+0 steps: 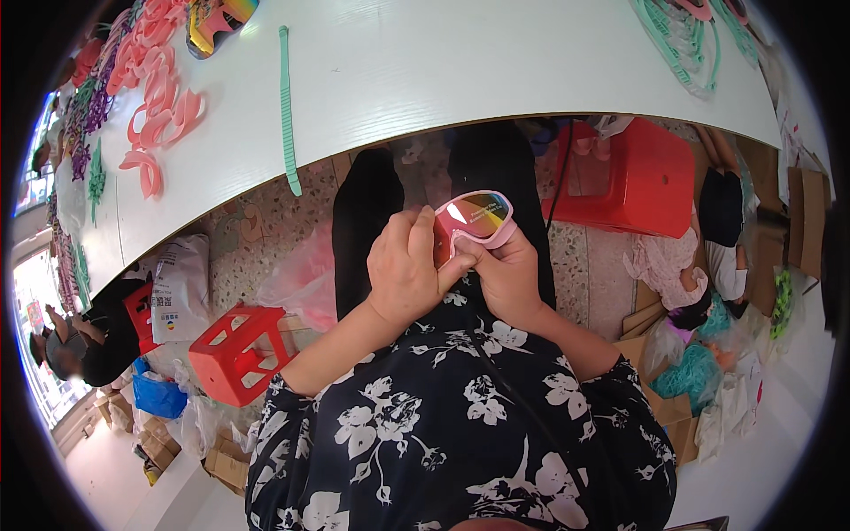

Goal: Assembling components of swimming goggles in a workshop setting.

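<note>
Above my lap I hold a pair of goggles (479,215) with a pink frame and a shiny orange-red mirrored lens. My left hand (405,263) is closed on the left end, its fingers over the lens edge. Around the right end of the frame, my right hand (511,276) has a grip, with its thumb at the lower rim near the nose part. The fingertips of the right hand are hidden behind the goggles. On the white table (398,80) in front lies a mint green ridged strap (287,111).
Pink goggle frames (161,97) and purple cords (96,102) lie at the table's left. Mint straps (677,40) are at its far right. Red stools (237,351) (651,177) stand on both sides. Other people sit at left and right.
</note>
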### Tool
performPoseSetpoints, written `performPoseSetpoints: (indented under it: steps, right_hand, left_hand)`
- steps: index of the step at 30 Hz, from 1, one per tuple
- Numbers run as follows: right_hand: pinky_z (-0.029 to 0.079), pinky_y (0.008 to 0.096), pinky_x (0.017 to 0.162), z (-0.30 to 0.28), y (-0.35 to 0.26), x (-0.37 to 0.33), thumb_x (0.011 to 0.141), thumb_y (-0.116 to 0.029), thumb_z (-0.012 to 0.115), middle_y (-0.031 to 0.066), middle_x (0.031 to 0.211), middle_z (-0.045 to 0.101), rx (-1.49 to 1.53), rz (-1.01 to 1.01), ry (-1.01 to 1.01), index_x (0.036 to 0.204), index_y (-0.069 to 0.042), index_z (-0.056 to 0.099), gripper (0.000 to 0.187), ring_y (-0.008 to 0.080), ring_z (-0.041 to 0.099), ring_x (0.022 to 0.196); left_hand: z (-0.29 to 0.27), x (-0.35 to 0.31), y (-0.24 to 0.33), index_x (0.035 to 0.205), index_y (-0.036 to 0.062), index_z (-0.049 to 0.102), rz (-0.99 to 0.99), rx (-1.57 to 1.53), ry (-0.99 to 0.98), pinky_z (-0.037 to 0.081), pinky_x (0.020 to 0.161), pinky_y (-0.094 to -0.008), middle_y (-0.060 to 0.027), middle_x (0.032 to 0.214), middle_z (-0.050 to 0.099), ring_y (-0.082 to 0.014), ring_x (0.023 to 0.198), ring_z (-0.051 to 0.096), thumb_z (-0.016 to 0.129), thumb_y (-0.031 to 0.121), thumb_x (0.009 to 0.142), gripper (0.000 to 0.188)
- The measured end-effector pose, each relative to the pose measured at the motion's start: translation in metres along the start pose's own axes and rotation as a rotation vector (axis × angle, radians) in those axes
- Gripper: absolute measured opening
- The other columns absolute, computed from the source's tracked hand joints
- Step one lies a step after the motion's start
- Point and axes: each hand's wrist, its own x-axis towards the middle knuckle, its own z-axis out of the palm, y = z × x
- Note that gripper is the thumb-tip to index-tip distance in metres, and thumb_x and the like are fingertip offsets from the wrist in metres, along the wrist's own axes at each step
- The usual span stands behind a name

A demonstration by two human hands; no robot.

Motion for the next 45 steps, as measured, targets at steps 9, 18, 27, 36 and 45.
performPoseSetpoints:
  steps: [9,18,27,36,45]
  right_hand:
    - [0.055,0.0245,0.083,0.002,0.000,0.000,0.093,-0.003,0.067,0.0076,0.114,0.067,-0.026,0.009,-0.002,0.122,0.002,0.057,0.031,0.0107,0.066,0.097]
    - [0.053,0.0263,0.083,0.000,0.006,0.003,0.096,-0.009,0.064,0.0069,0.112,0.066,0.173,0.195,0.064,0.124,0.001,0.057,0.030,0.0117,0.064,0.098]
    - [0.048,0.0245,0.066,-0.061,-0.039,0.004,0.091,-0.020,0.072,0.0025,0.102,0.062,-0.429,0.317,-0.361,0.102,-0.005,0.066,0.020,0.0097,0.061,0.087]
    - [0.048,0.0275,0.067,-0.048,-0.069,0.038,0.069,-0.027,0.089,0.0063,0.095,0.059,-0.846,-0.274,-0.531,0.119,0.000,0.066,0.062,0.0160,0.059,0.080]
    - [0.046,0.0349,0.063,-0.022,-0.026,0.027,0.070,-0.017,0.081,0.0110,0.081,0.057,-0.861,-0.718,-0.257,0.097,-0.003,0.065,0.035,0.0269,0.056,0.069]
  left_hand:
    - [0.001,-0.004,-0.002,0.118,-0.0048,0.057,0.008,0.008,-0.006,0.052,0.063,-0.0377,-0.0166,0.103,0.061,-0.0302,0.080,0.063,0.070,0.057,0.080,0.074]
    - [-0.003,-0.003,-0.001,0.118,-0.0066,0.057,0.091,0.035,-0.010,0.053,0.064,-0.0375,-0.0165,0.101,0.060,-0.0304,0.080,0.063,0.074,0.051,0.079,0.072]
    - [-0.016,0.010,-0.023,0.108,0.0016,0.062,0.002,-0.108,0.017,0.052,0.063,-0.0360,-0.0110,0.092,0.061,-0.0276,0.074,0.063,0.074,0.025,0.079,0.039]
    - [-0.017,0.016,-0.014,0.107,0.0015,0.062,0.099,-0.297,-0.155,0.051,0.061,-0.0347,-0.0094,0.089,0.060,-0.0252,0.070,0.062,0.072,0.027,0.080,0.038]
    - [-0.030,0.012,0.001,0.106,0.0005,0.063,0.132,-0.116,-0.119,0.052,0.064,-0.0367,-0.0127,0.092,0.060,-0.0286,0.074,0.062,0.073,0.028,0.079,0.040]
